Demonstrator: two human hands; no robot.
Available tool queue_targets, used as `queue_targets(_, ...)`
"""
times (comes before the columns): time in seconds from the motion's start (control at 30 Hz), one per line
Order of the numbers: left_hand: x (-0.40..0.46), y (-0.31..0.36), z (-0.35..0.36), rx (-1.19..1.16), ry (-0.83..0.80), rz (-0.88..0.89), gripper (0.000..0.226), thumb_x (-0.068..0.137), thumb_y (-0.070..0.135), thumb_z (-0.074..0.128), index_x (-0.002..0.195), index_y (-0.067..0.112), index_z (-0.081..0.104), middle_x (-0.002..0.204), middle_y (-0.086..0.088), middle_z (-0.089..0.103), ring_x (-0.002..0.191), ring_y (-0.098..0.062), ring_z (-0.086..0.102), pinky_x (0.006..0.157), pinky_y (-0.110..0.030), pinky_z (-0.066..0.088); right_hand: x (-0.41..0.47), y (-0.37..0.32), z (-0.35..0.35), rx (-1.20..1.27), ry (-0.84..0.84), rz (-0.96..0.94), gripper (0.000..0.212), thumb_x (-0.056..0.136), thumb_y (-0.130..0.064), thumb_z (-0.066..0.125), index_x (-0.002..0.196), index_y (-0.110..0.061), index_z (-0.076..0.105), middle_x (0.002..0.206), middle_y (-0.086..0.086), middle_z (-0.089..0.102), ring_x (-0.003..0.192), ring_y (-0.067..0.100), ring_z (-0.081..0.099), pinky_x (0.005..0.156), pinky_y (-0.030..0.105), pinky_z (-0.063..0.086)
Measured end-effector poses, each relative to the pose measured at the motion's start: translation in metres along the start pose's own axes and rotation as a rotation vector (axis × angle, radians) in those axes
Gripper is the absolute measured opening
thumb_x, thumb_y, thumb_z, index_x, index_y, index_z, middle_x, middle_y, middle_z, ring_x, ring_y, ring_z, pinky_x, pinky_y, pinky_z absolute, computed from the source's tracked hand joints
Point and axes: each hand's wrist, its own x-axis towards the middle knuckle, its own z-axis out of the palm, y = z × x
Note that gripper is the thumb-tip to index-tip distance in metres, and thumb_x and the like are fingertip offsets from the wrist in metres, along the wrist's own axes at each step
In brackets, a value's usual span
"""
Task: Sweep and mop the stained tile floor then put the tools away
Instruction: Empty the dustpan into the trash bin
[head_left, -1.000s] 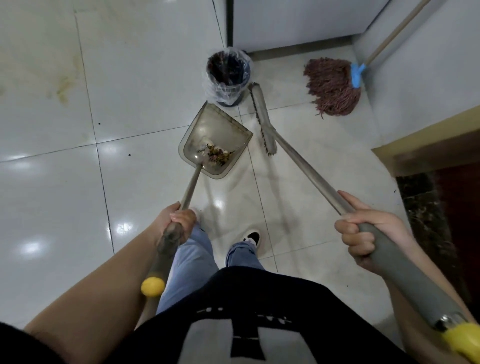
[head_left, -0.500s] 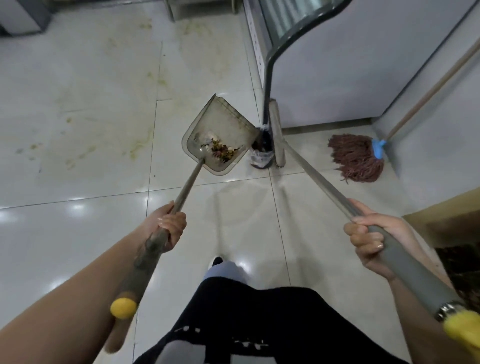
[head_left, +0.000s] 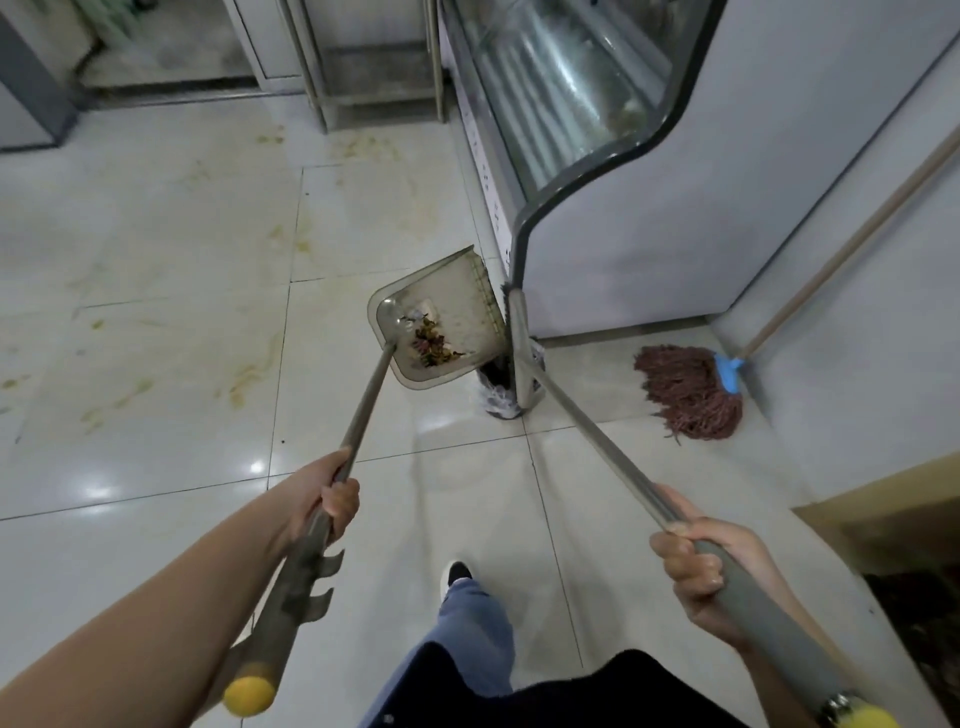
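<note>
My left hand (head_left: 324, 501) grips the dustpan (head_left: 436, 325) handle, debris (head_left: 431, 345) in its pan, raised beside the bin (head_left: 496, 392). My right hand (head_left: 698, 566) clasps the broom (head_left: 519, 353), its head against that bin.

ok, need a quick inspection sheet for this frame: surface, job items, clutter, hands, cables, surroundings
Surface: glossy pale tile floor, yellow-brown stains across the far tiles, nearer tiles look cleaner.
Job's things: dustpan raised, holding swept debris; broom head near the lined bin; red string mop resting on the floor, handle leaning on the wall.
Clutter: nothing seen beyond the stains.
Grippers: left hand closed on the dustpan handle; right hand closed on the broom handle.
Cables: nothing seen.
Surroundings: glass-fronted display case, metal rack legs, grey wall.
</note>
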Motion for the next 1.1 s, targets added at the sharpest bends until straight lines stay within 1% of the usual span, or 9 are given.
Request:
queue_targets(0.13,0.015,0.033,0.000,0.044,0.017,-0.016,0.070,0.095,0.050,0.038,0.037,0.012,0.031,0.029,0.003,0.027,0.015,-0.006,0.027,0.020,-0.008,0.019,0.028,-0.016,0.012,0.040,0.061,0.022,0.068,0.009,0.022,0.083,0.068,-0.010,0.074,0.044,0.007,0.037,0.037,0.004,0.014,0.023,0.012,0.023)
queue_targets(0.4,0.031,0.078,0.018,0.188,0.100,-0.005,0.054,0.096,0.044,0.043,0.053,0.013,0.033,0.031,0.002,0.030,0.016,-0.007,0.029,0.021,-0.008,0.022,0.055,-0.027,0.019,0.161,0.082,0.007,0.065,0.016,0.024,0.083,0.071,-0.010,0.076,0.045,0.008,0.037,0.039,0.002,0.017,0.024,0.012,0.024)
queue_targets(0.5,0.039,0.093,0.026,0.223,0.129,-0.004,0.052,0.097,0.044,0.042,0.056,0.013,0.033,0.031,0.001,0.031,0.016,-0.007,0.029,0.020,-0.008,0.022,0.056,-0.031,0.014,0.161,0.093,-0.009,0.074,0.014,0.023,0.082,0.077,-0.013,0.074,0.045,0.007,0.037,0.038,0.003,0.017,0.021,0.014,0.025)
queue_targets(0.6,0.047,0.103,0.035,0.280,0.175,0.019,0.050,0.097,0.046,0.041,0.061,0.012,0.032,0.031,0.000,0.031,0.016,-0.007,0.028,0.023,-0.006,0.023,0.060,-0.040,0.014,0.156,0.117,-0.032,0.090,0.011,0.024,0.081,0.090,-0.017,0.063,0.045,0.008,0.037,0.038,0.005,0.016,0.020,0.015,0.026)
queue_targets(0.73,0.054,0.104,0.045,0.361,0.256,0.061,0.054,0.097,0.048,0.039,0.057,0.012,0.035,0.031,0.000,0.030,0.018,-0.009,0.026,0.030,-0.004,0.023,0.067,-0.060,0.011,0.157,0.108,-0.037,0.077,0.005,0.023,0.082,0.073,-0.013,0.068,0.044,0.007,0.037,0.039,0.004,0.015,0.021,0.013,0.026)
queue_targets(0.8,0.055,0.102,0.053,0.372,0.278,0.065,0.056,0.096,0.050,0.038,0.055,0.012,0.036,0.032,0.001,0.029,0.019,-0.009,0.026,0.031,-0.004,0.023,0.071,-0.070,0.005,0.170,0.099,-0.033,0.081,0.004,0.022,0.082,0.076,-0.013,0.066,0.045,0.006,0.037,0.039,0.004,0.015,0.020,0.012,0.027)
queue_targets(0.9,0.053,0.095,0.073,0.339,0.313,0.085,0.049,0.097,0.047,0.040,0.063,0.011,0.034,0.031,0.001,0.030,0.018,-0.008,0.026,0.028,-0.005,0.022,0.080,-0.093,-0.007,0.158,0.086,0.016,0.091,0.008,0.020,0.082,0.087,-0.017,0.056,0.045,0.005,0.038,0.038,0.003,0.016,0.020,0.011,0.029)
queue_targets(1.0,0.053,0.081,0.100,0.355,0.374,0.136,0.049,0.098,0.045,0.037,0.062,0.012,0.033,0.029,-0.001,0.029,0.018,-0.009,0.026,0.027,-0.007,0.022,0.089,-0.125,-0.019,0.158,0.047,0.086,0.081,0.014,0.020,0.083,0.082,-0.014,0.055,0.047,0.002,0.038,0.031,0.002,0.022,0.020,0.012,0.032)
queue_targets(1.1,0.057,0.070,0.131,0.434,0.454,0.183,0.056,0.099,0.046,0.031,0.055,0.012,0.033,0.026,-0.002,0.028,0.019,-0.011,0.027,0.028,-0.009,0.023,0.096,-0.152,-0.031,0.180,-0.006,0.139,0.059,0.017,0.021,0.083,0.067,-0.003,0.060,0.047,0.001,0.038,0.023,0.006,0.033,0.022,0.013,0.034)
